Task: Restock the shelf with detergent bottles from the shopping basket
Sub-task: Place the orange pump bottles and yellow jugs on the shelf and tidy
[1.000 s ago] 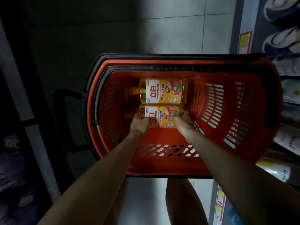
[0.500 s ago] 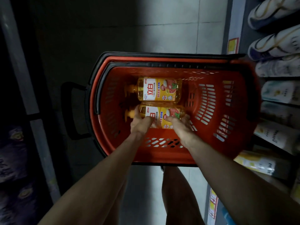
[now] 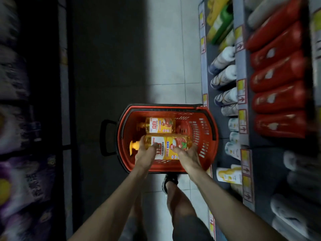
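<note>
Head view. A red shopping basket [image 3: 211, 122] stands on the tiled floor [image 3: 166, 49]. Over its near half, a yellow detergent bottle [image 3: 169, 145] is held sideways, with its pump past the basket's left rim. The left hand [image 3: 145, 154] curls round the neck end and the right hand [image 3: 188, 156] curls round the base end. A second bottle [image 3: 159, 125] lies inside the basket at its far wall. Stocked shelves [image 3: 243, 101] run just right of the basket.

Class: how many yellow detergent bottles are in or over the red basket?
2. One bottle lies at the far side of the basket; left hand and right hand grip the other bottle.
</note>
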